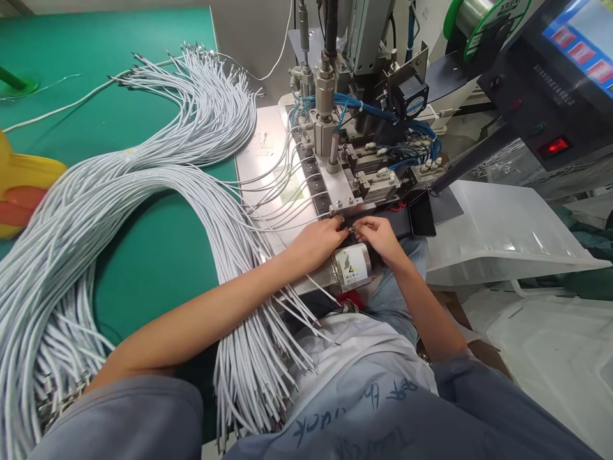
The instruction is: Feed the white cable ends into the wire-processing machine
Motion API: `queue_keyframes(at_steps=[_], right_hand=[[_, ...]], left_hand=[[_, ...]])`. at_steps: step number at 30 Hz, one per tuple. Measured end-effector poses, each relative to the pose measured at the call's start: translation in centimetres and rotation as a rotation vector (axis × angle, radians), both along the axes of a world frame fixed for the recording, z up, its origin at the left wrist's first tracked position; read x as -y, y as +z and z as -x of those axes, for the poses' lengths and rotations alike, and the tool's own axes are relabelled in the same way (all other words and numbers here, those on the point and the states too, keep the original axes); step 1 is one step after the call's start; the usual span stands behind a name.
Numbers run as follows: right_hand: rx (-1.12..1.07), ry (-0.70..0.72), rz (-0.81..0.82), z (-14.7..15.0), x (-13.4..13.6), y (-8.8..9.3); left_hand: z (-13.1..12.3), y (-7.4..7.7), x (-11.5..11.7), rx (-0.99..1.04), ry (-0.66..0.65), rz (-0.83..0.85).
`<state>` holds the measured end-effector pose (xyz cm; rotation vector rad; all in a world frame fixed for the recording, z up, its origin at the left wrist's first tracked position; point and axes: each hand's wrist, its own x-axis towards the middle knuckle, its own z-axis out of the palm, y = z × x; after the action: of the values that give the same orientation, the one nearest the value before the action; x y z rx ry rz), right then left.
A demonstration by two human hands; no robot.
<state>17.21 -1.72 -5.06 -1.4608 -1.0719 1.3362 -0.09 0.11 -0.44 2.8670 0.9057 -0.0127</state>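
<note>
Both pinching one wire end (352,229), your left hand (318,241) and right hand (379,235) seem to be seating it in the machine's front fixture (348,207); keep its tip straight.

The tiny dark piece (352,229) pinched between the fingers of the left hand (316,243) and right hand (380,237) is way too small to identify, and the fingertips cover most of it. The white wire bundle (119,211) runs off the left and bottom edges. The yellow thing (23,185) gets chopped by the left edge, the touchscreen (582,38) by the top-right corner. The warning label (353,273) text is unreadable.
</note>
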Motion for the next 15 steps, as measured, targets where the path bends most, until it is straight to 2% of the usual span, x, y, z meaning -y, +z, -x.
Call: queue_keyframes(at_steps=[4,8,11,15], right_hand=[[0.015,0.007,-0.023,0.0,-0.1,-0.2],[0.015,0.105,0.011,0.1,-0.1,-0.6],[0.023,0.16,-0.054,0.4,0.0,-1.0],[0.075,0.16,-0.113,0.2,-0.3,-1.6]], left_hand=[[0.0,0.0,0.1,-0.007,-0.004,-0.012],[0.1,0.3,0.3,-0.026,0.003,-0.035],[0.3,0.8,0.6,-0.079,0.059,-0.023],[0.4,1.7,1.2,-0.179,0.144,-0.027]])
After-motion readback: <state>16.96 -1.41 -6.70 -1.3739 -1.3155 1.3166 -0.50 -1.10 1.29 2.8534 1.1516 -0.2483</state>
